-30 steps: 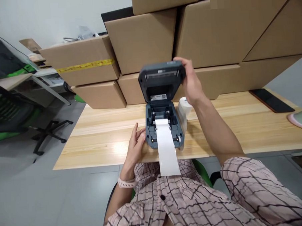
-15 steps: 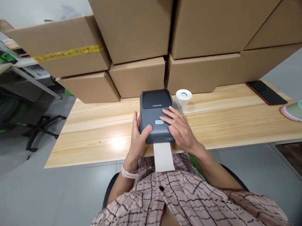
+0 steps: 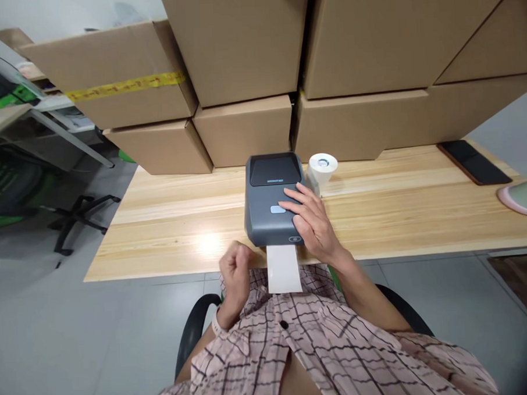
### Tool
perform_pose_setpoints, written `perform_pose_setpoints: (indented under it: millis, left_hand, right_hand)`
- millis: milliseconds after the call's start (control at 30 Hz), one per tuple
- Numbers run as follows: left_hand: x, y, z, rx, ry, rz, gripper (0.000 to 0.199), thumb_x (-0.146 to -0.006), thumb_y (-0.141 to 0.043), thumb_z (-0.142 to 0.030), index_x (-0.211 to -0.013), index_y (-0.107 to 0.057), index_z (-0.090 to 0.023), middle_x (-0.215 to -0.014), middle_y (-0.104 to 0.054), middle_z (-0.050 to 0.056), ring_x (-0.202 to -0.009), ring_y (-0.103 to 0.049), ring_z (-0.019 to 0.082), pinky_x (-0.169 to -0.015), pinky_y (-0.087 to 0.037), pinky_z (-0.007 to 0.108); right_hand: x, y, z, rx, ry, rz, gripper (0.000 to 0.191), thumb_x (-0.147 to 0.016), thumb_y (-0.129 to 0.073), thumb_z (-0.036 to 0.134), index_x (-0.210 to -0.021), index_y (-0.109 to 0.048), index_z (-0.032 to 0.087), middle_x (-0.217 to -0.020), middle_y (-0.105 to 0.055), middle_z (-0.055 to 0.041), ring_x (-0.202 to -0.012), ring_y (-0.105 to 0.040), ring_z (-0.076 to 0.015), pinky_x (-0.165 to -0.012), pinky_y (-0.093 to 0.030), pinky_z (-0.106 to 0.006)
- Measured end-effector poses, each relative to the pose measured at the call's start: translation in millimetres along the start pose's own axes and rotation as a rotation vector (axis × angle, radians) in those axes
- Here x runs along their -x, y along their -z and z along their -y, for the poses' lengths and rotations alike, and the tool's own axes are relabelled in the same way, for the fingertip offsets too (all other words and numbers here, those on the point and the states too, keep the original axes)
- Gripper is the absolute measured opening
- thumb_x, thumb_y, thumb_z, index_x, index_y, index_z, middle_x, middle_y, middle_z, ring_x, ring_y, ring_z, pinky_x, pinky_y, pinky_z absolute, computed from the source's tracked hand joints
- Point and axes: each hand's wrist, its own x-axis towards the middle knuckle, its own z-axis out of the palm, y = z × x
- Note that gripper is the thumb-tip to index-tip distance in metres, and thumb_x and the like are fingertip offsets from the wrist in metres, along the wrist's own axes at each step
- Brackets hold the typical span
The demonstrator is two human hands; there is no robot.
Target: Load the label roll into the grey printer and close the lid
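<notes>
A dark grey label printer (image 3: 267,197) stands near the front edge of the wooden table. From its front slot a strip of white label paper (image 3: 284,271) hangs down past the table edge. My right hand (image 3: 313,223) rests on the printer's top right side, fingers stretched out, one fingertip at the pale blue button (image 3: 278,209). Left of the paper, at the table edge, my left hand (image 3: 236,268) is curled into a loose fist, apart from the printer. Nothing shows in it. Just behind my right hand is a roll of white labels (image 3: 323,167).
Stacked cardboard boxes (image 3: 243,131) line the back of the table (image 3: 173,225). A phone (image 3: 474,162) and a pale green and pink cup-like object (image 3: 523,198) lie at the right. An office chair (image 3: 76,220) stands on the floor at the left.
My left hand has let go of the printer's left side, drawn back toward me and closed. My right hand has stayed on the printer.
</notes>
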Motion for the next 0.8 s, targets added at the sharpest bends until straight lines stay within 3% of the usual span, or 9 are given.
perform_pose_setpoints:
  millis: [67, 133, 233, 367, 500, 600, 700, 800]
  left_hand:
    - [10, 1.2, -2, 0.074, 0.21, 0.293, 0.058, -0.093, -0.057, -0.064, -0.056, -0.056, -0.019, -0.055, -0.052, 0.0, -0.054, -0.046, 0.012, -0.055, -0.039, 0.027]
    - [11, -1.0, -8, 0.211, 0.426, 0.523, 0.058, -0.081, -0.068, -0.069, -0.056, -0.058, -0.018, -0.051, -0.051, -0.001, -0.048, -0.042, 0.01, -0.05, -0.033, 0.026]
    - [6, -4.1, -17, 0.333, 0.533, 0.617, 0.053, -0.072, -0.079, -0.067, -0.067, -0.067, -0.016, -0.056, -0.057, 0.0, -0.046, -0.042, 0.009, -0.048, -0.029, 0.024]
    - [4, 0.3, -17, 0.269, 0.469, 0.624, 0.048, -0.079, -0.079, -0.061, -0.068, -0.068, -0.015, -0.058, -0.058, -0.001, -0.05, -0.044, 0.008, -0.052, -0.031, 0.023]
    - [1, 12.0, -10, 0.175, 0.355, 0.605, 0.061, -0.083, -0.071, -0.069, -0.054, -0.06, -0.016, -0.051, -0.054, 0.0, -0.049, -0.045, 0.009, -0.052, -0.033, 0.024]
    - [-8, 21.4, -9, 0.141, 0.278, 0.456, 0.06, -0.082, -0.068, -0.073, -0.066, -0.071, -0.015, -0.056, -0.06, 0.002, -0.051, -0.049, 0.01, -0.052, -0.037, 0.024]
    - [-21, 28.3, -12, 0.139, 0.192, 0.279, 0.055, -0.084, -0.069, -0.068, -0.073, -0.075, -0.015, -0.058, -0.06, 0.002, -0.052, -0.049, 0.01, -0.051, -0.038, 0.023]
    - [-37, 32.4, -15, 0.143, 0.088, 0.164, 0.048, -0.09, -0.067, -0.059, -0.074, -0.075, -0.014, -0.06, -0.061, 0.002, -0.054, -0.051, 0.01, -0.052, -0.04, 0.022]
  right_hand:
    - [0, 0, 0, -0.005, 0.007, -0.014, 0.041, -0.106, -0.036, 0.029, -0.133, -0.067, 0.03, -0.151, -0.06, -0.0042, -0.153, -0.041, -0.0274, -0.124, -0.036, -0.061]
    - [-1, -1, 1, -0.004, 0.011, -0.018, 0.041, -0.106, -0.036, 0.029, -0.133, -0.067, 0.029, -0.15, -0.061, -0.0045, -0.153, -0.042, -0.0275, -0.124, -0.036, -0.061]
    - [0, -1, 0, 0.007, 0.024, -0.013, 0.041, -0.107, -0.036, 0.028, -0.135, -0.066, 0.028, -0.15, -0.061, -0.0056, -0.152, -0.042, -0.0272, -0.125, -0.035, -0.059]
    - [0, 5, 0, 0.085, 0.047, 0.033, 0.04, -0.109, -0.035, 0.033, -0.133, -0.067, 0.033, -0.151, -0.061, -0.002, -0.151, -0.044, -0.0266, -0.126, -0.031, -0.06]
    - [-8, 17, 6, 0.263, 0.107, 0.1, 0.04, -0.105, -0.046, 0.057, -0.132, -0.067, 0.037, -0.156, -0.057, -0.0012, -0.153, -0.04, -0.0322, -0.128, -0.017, -0.066]
    - [-18, 22, 11, 0.342, 0.187, 0.177, 0.048, -0.098, -0.051, 0.068, -0.128, -0.068, 0.035, -0.155, -0.059, -0.0028, -0.156, -0.036, -0.0352, -0.128, -0.012, -0.068]
    - [-22, 24, 11, 0.338, 0.221, 0.246, 0.049, -0.098, -0.052, 0.067, -0.127, -0.068, 0.031, -0.151, -0.063, -0.0053, -0.154, -0.039, -0.0349, -0.128, -0.015, -0.067]
    - [-19, 28, 9, 0.291, 0.194, 0.232, 0.054, -0.1, -0.047, 0.067, -0.137, -0.061, 0.03, -0.162, -0.05, -0.0077, -0.156, -0.036, -0.034, -0.127, -0.019, -0.066]
